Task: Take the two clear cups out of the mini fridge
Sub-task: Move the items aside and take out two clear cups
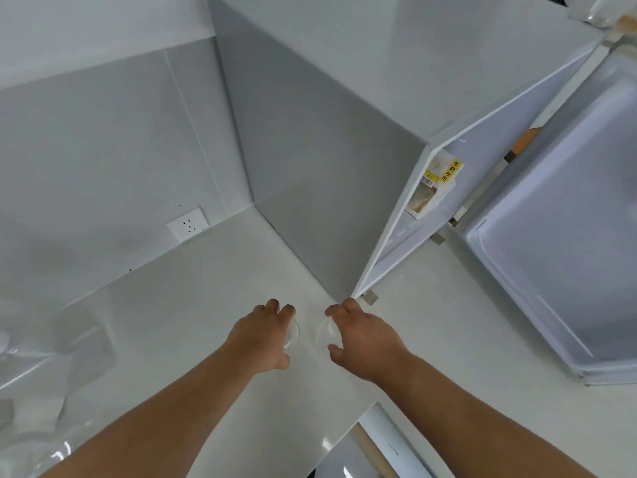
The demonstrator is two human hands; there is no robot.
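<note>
Two clear cups stand side by side on the white counter (213, 305), just left of the mini fridge's front corner. My left hand (262, 336) is curled around the left cup (293, 334). My right hand (362, 336) is curled around the right cup (325, 332). Both cups are mostly hidden by my fingers, and I cannot tell whether they rest on the counter or hover just above it. The white mini fridge (310, 174) stands at the back right with its door (551, 257) swung wide open to the right.
A packaged loaf with a yellow label (436, 186) sits inside the fridge. A wall socket (188, 223) is on the back wall. Clear plastic items (51, 357) lie at the left. A glass jar (599, 12) stands on top of the fridge.
</note>
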